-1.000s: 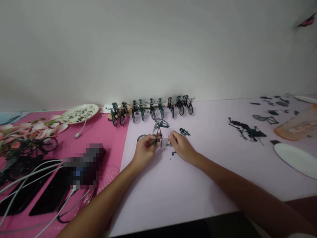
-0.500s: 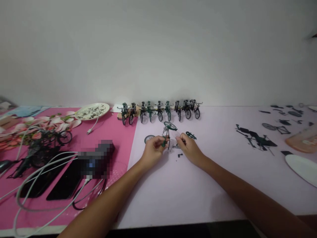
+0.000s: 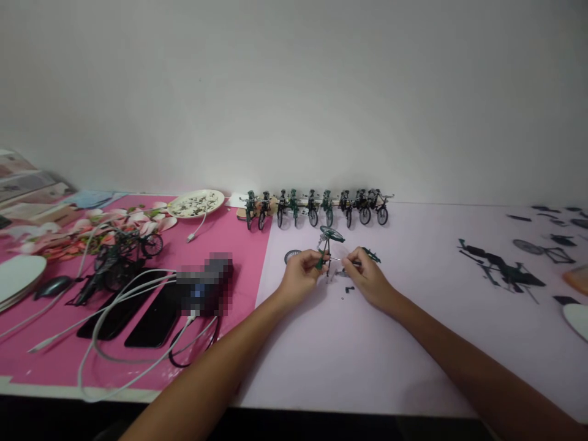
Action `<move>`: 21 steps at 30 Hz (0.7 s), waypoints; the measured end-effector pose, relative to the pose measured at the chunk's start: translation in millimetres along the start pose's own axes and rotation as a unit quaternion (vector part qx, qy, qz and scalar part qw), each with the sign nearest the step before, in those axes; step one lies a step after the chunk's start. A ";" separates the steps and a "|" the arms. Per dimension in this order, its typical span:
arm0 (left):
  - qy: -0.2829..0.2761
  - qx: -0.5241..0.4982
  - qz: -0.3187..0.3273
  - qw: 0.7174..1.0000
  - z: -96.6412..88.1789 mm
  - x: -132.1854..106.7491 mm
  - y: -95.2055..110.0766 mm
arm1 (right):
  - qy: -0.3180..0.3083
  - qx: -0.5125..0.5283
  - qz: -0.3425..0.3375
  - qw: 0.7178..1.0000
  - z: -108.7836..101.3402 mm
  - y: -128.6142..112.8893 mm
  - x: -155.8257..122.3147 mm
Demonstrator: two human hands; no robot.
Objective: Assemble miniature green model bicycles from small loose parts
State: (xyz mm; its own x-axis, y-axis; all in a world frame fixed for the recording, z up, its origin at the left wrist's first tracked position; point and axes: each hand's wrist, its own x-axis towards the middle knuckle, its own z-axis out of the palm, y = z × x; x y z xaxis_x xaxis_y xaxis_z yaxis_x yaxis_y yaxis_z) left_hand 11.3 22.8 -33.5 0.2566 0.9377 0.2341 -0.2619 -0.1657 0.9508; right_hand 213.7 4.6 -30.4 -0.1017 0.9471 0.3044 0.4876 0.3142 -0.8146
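Observation:
My left hand [image 3: 301, 277] pinches a green toy bicycle frame [image 3: 320, 261], tilted so that its wheel [image 3: 331, 233] is uppermost. From the right, my right hand [image 3: 367, 274] grips a thin tool with a silver shaft [image 3: 337, 259], which looks like a small screwdriver. Its tip reaches the frame beside my left fingertips; the exact contact is too small to see. A loose spoked wheel [image 3: 291, 256] lies behind my left hand. Beyond my right hand rests a green part [image 3: 371, 255], partly hidden. On the table below the frame is a small black part [image 3: 350, 290].
Several toy bicycles [image 3: 312, 208] stand in a row along the wall. Loose bicycle parts [image 3: 503, 266] lie at right. On the pink cover at left are phones [image 3: 154, 318], white cables [image 3: 98, 327], a mouse [image 3: 54, 286], a bicycle pile [image 3: 110, 263] and a plate [image 3: 172, 207] of small bits.
The head view has turned slightly left, so everything appears further right. Both hands keep nearly the same place on the bicycle frame, and the tool's silver shaft now shows more clearly.

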 end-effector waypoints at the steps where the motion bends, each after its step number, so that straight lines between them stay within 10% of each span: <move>1: -0.001 0.004 0.000 1.000 0.1 0.0 0.3 | 0.000 -0.006 -0.002 1.000 -0.7 -2.0 -0.4; 21: 0.007 0.016 0.005 1.000 2.9 -2.3 9.0 | -0.004 0.010 -0.006 1.000 -1.6 -8.3 -1.5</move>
State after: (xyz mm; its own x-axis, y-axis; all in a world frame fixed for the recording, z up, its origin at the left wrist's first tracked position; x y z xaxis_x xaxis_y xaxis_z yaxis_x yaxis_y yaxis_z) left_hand 11.1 18.3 -24.9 0.2415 0.9398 0.2418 -0.2340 -0.1855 0.9544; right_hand 211.2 0.4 -23.3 -0.1144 0.9434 0.3114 0.4689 0.3276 -0.8202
